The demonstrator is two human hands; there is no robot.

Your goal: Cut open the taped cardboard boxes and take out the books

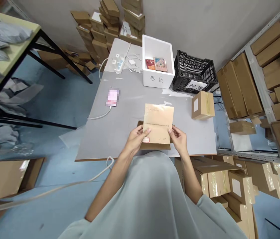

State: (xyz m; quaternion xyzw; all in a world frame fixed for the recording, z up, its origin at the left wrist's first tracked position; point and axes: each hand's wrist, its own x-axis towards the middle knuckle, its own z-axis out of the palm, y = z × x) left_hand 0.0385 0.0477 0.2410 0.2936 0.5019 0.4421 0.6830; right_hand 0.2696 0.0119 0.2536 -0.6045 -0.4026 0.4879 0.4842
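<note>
Between my two hands, near the front edge of the table, I hold a tan book (158, 116) with small print and a red-edged label at its lower left. My left hand (138, 136) grips the lower left edge, thumb on the cover. On the lower right side my right hand (179, 137) pinches it the same way. Directly beneath is a brown cardboard box (156, 146), mostly hidden by the book and my hands.
A white foam box (158, 81) with books inside stands at the table's (127, 132) back, beside a black plastic crate (194, 73). A taped carton (205, 106) sits right; a charging phone (113, 97) and power strip (119, 64) lie left. Stacked cartons (229, 186) fill the right side.
</note>
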